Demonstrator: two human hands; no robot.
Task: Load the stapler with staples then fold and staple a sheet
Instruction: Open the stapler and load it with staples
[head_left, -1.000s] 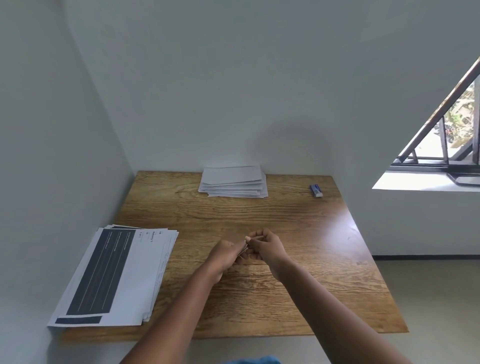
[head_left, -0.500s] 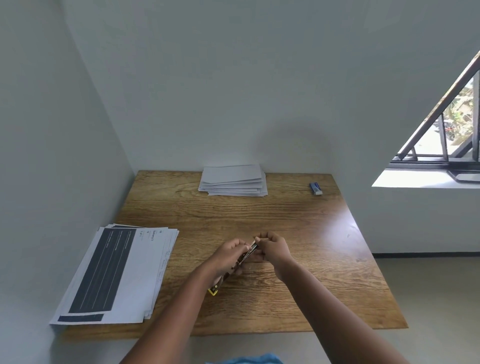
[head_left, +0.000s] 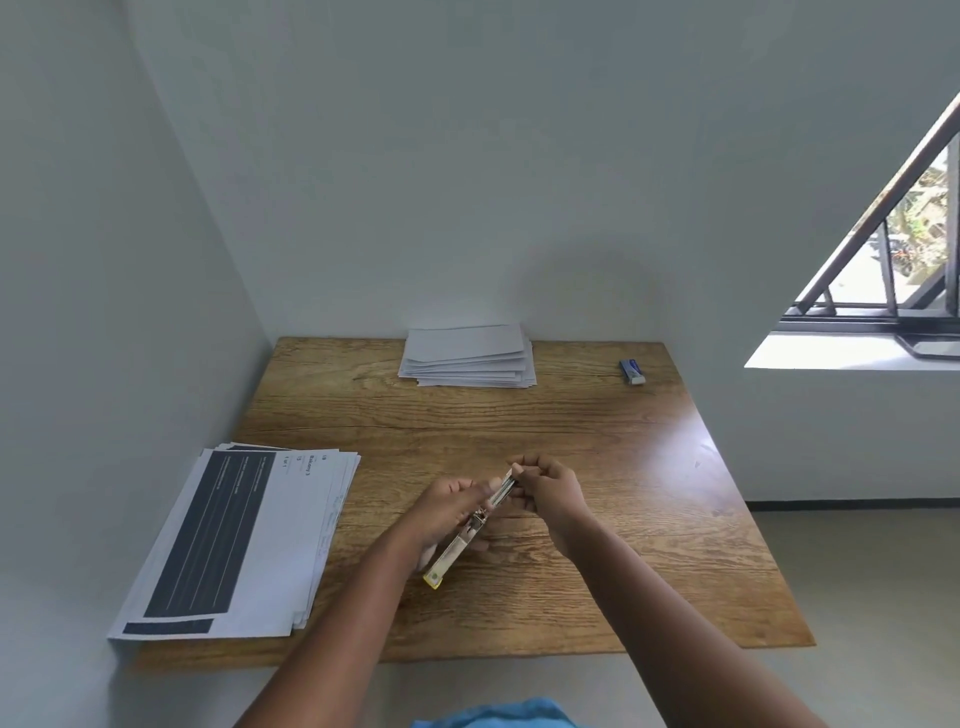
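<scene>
Wooden table (head_left: 597, 467), brown with a marked grain, set into the corner of two pale walls; the right half of its top carried a glare.

Lying on it:
- One stack of white folded sheets (head_left: 467, 358), loosely fanned, at the middle of the far edge, against the wall.
- One small blue and white box (head_left: 632, 371), near the far right corner, apart from the folded stack.
- One stack of printed pages (head_left: 234, 540), along the left edge toward the near left corner. The top page bore a broad dark panel with thin pale lines and small text too fine to read. The stack's near left corner overhung the table's near edge.
</scene>
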